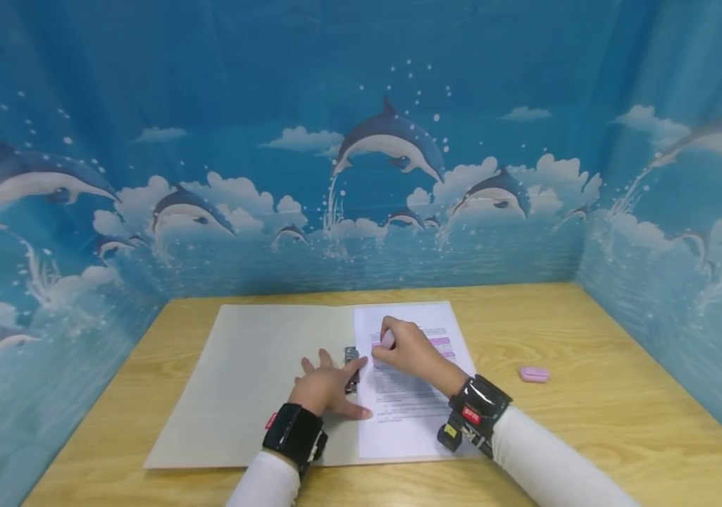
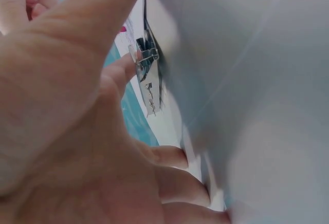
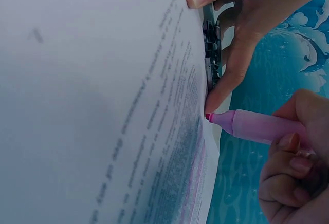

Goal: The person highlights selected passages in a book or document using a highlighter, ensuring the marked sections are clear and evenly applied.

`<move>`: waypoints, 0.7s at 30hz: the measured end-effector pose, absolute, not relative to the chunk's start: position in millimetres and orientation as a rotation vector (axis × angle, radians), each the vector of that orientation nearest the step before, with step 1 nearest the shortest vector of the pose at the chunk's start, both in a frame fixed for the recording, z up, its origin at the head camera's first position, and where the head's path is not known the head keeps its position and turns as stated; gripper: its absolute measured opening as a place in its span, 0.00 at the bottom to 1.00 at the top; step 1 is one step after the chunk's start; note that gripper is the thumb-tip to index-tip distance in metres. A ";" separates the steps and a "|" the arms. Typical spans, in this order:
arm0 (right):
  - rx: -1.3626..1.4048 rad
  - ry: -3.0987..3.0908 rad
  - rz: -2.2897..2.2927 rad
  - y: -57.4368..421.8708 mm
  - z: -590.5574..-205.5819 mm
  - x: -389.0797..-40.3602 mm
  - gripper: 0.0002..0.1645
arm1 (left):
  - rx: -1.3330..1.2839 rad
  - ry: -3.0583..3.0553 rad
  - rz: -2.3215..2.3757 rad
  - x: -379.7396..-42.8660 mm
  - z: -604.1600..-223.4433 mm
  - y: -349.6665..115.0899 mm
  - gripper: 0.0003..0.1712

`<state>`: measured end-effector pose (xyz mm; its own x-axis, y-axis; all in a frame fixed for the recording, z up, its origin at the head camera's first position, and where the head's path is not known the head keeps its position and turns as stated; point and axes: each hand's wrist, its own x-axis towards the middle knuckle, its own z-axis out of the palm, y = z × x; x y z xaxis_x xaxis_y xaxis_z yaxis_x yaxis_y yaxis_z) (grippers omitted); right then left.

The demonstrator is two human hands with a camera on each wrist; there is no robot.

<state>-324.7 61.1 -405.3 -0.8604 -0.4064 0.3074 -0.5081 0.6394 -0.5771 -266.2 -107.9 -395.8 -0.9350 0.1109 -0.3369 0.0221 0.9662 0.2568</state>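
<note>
A printed sheet [image 1: 411, 429] lies on the right side of an opened folder [image 1: 259, 366], with pink highlighted lines in its upper part. My right hand [image 1: 414, 350] grips a pink highlighter [image 3: 262, 126]; its uncapped tip is right at the sheet's left edge, near the left index fingertip, in the right wrist view. Spread out, my left hand [image 1: 329, 387] rests across the folder's middle, thumb and index finger reaching onto the sheet's left margin. Between them sits the folder's metal clip [image 1: 351, 370], partly covered by the index finger.
The highlighter's pink cap [image 1: 534, 374] lies on the wooden table [image 1: 595, 415], right of the folder. A blue curtain [image 1: 259, 162] printed with dolphins encloses the table at the back and both sides.
</note>
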 end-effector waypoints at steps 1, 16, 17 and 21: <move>0.752 -2.711 1.022 60.8 -406.3 -325.1 0.10 | 0.094 2.760 0.353 -266.4 -396.1 -107.6 0.56; 0.723 -2.740 1.021 57.3 -409.8 -326.3 0.11 | 0.096 2.763 0.355 -265.7 -395.1 -106.4 0.57; 0.727 -2.740 1.018 56.7 -409.8 -326.4 0.12 | 0.094 2.763 0.354 -265.8 -395.2 -106.5 0.57; 0.750 -2.759 1.012 53.9 -409.0 -327.3 0.13 | 0.090 2.761 0.348 -266.7 -396.3 -106.9 0.57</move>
<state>-327.3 53.9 -409.0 -0.8723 -0.4123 0.2627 -0.4844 0.6561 -0.5787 -266.7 -106.9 -396.3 -0.9347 0.1055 -0.3393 0.0180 0.9677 0.2514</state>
